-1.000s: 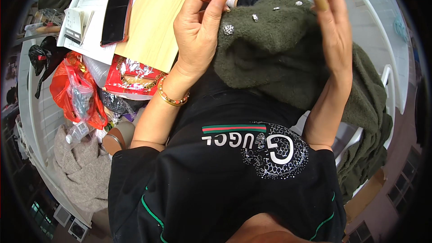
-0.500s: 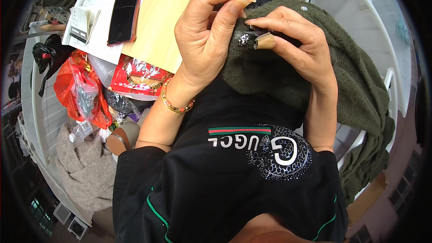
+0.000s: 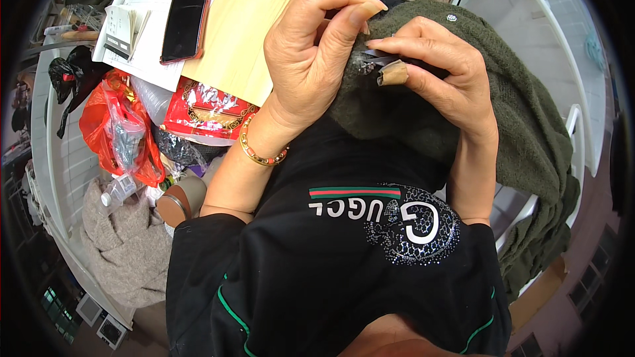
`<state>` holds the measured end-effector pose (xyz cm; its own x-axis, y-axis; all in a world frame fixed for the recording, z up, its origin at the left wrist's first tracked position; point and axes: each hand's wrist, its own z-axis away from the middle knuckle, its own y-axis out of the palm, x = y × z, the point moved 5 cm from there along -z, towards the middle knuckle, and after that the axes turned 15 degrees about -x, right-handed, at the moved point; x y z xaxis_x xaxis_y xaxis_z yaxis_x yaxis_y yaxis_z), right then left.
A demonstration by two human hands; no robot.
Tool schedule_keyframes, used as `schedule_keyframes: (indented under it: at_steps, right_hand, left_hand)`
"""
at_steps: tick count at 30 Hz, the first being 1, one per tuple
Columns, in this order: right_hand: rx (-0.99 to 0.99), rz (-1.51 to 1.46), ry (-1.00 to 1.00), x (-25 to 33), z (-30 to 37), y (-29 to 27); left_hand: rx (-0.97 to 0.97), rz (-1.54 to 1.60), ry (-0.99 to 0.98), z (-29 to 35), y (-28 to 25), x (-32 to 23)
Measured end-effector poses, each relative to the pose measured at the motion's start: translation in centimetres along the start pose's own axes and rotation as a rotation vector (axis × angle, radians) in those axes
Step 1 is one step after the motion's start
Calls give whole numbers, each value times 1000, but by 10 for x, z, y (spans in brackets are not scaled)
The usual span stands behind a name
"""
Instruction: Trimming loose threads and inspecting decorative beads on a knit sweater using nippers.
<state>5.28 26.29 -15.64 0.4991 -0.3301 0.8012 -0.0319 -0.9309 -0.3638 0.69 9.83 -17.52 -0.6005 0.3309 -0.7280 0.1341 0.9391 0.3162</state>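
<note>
Two hands pinch a dark green knitted garment (image 3: 503,125) right of centre frame.

From my remote seat I see a red foil packet (image 3: 208,111) with gold print left of centre, tucked under the edge of the pale wooden tabletop (image 3: 264,20); a red-orange plastic bag (image 3: 116,129) bulges further left. A dark phone (image 3: 188,13) lies on white printed sheets (image 3: 149,33) at upper left. I see the left hand (image 3: 311,59) closed, thumb and forefinger nipping the garment's edge at upper centre. The right hand (image 3: 440,76) is curled shut on the fabric, a tan thimble-like cap (image 3: 393,74) on one fingertip beside a small silvery sparkling piece (image 3: 365,65). The garment is thick, fuzzy, olive-dark, draped down the right side, with a small pale stud (image 3: 451,18) near its top.
</note>
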Motion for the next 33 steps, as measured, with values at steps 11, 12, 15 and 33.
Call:
schedule_keyframes:
  at_steps: [11, 12, 15, 33]
  right_hand:
    - [7, -11, 4, 5, 1, 4]
    - [-3, 3, -19, 6, 1, 4]
    - [-12, 22, -33, 6, 4, 4]
    - [-373, 245, 95, -20, 42, -67]
  left_hand:
    - [28, -5, -58, 3, 2, -2]
    - [36, -8, -52, 3, 3, -2]
    - [14, 30, -36, 3, 3, 1]
    - [403, -346, -657, 60, -29, 68]
